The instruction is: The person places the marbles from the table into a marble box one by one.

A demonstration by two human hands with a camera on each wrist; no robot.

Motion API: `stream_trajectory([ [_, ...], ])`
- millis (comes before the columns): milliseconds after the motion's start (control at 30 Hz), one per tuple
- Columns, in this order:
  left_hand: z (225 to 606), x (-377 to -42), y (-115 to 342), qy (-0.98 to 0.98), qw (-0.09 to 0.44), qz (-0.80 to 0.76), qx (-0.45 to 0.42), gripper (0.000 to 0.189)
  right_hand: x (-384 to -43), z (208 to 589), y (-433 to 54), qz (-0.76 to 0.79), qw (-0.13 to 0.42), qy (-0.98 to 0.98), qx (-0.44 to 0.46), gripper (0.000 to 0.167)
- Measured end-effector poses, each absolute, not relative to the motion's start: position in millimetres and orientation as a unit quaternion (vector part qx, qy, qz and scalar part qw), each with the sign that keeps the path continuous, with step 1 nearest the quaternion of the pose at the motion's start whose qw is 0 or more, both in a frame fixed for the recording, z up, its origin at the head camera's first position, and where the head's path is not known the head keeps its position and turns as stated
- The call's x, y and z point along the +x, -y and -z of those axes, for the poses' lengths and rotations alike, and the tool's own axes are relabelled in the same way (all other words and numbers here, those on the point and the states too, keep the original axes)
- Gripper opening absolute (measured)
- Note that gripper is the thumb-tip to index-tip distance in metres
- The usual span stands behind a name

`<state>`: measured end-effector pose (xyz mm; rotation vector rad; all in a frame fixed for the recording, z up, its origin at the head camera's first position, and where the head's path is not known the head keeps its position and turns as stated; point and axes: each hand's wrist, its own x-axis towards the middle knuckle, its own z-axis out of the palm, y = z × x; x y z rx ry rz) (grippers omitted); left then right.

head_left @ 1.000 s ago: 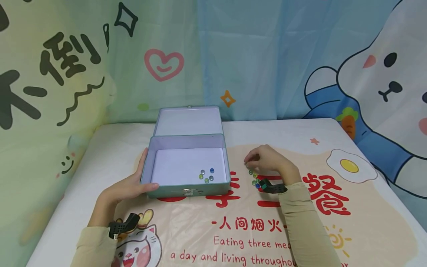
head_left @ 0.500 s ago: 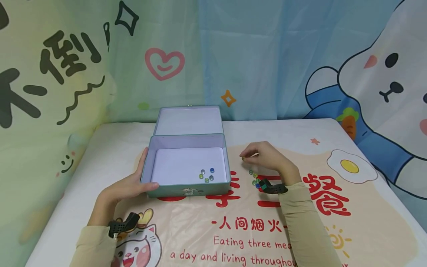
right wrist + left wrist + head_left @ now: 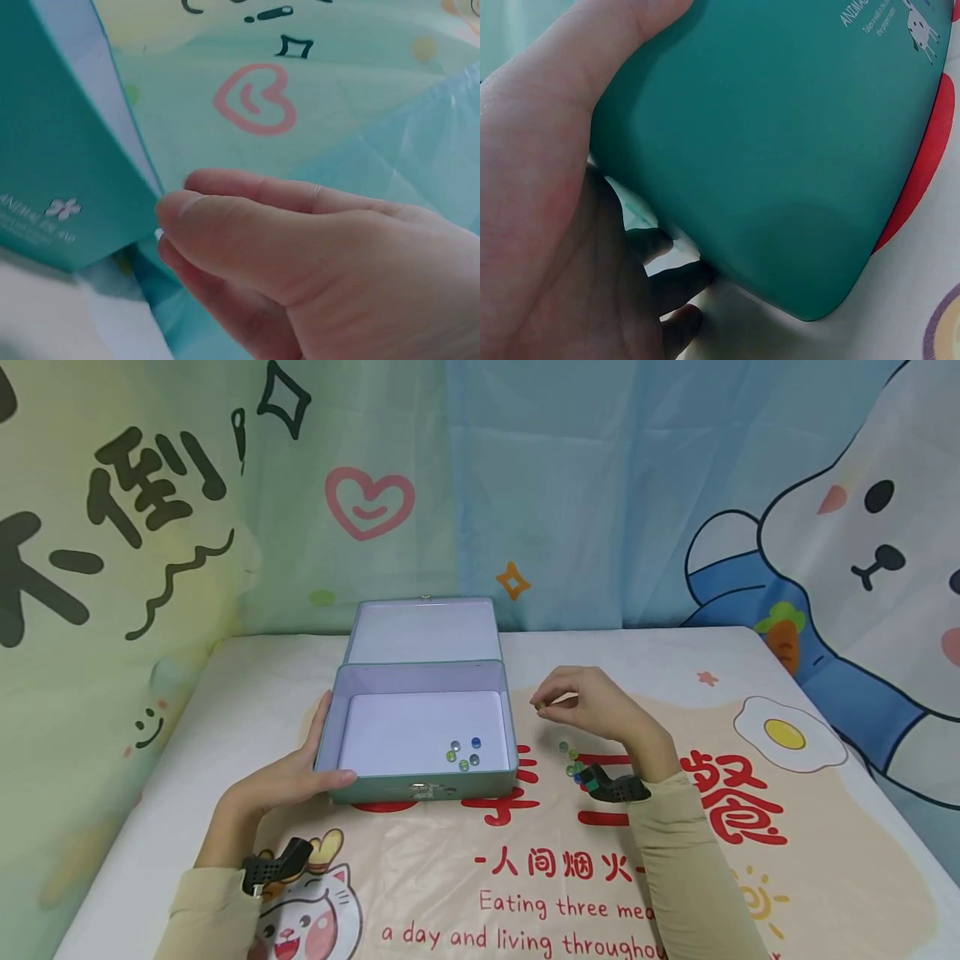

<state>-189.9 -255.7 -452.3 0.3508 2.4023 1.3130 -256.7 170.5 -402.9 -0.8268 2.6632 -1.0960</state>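
Observation:
A green hinged tin box (image 3: 390,789) stands on the table with its lid (image 3: 423,632) raised. Several glass marbles (image 3: 476,742) lie inside, toward the front right. My left hand (image 3: 288,777) grips the box's front left corner, thumb over the front edge and fingers along the side. In the left wrist view, the box's green front wall (image 3: 757,165) fills much of the picture. To the right of the box, my right hand (image 3: 596,703) pinches a small marble (image 3: 537,707) between thumb and fingertips, above the tablecloth. The right wrist view shows only a sliver of that marble (image 3: 159,234).
Several more marbles (image 3: 573,755) lie on the printed tablecloth (image 3: 420,868), below my right hand and partly behind the wrist strap (image 3: 615,785). A printed curtain (image 3: 555,493) hangs right behind the table.
My right hand has risen from the marbles on the cloth and moved slightly left toward the box, a marble between its fingertips. The left hand and the box have stayed put.

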Motion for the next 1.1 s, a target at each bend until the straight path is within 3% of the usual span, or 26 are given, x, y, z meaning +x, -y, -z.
stream_trajectory([
  [333,451.2,-189.6,254.8,-0.855,0.190,-0.466,0.125,0.113,-243.3,385.2,-158.0,0.365,0.035,-0.885,-0.289,0.015],
  [700,449.6,-188.3,254.6,-0.852,0.192,-0.470,0.125,0.113,-231.8,383.4,-123.3,0.365,-0.046,-0.887,-0.278,0.014],
  [1100,448.2,-187.2,254.6,-0.852,0.190,-0.470,0.128,0.112,-225.2,396.4,-94.5,0.320,-0.060,-0.899,-0.291,0.017],
])
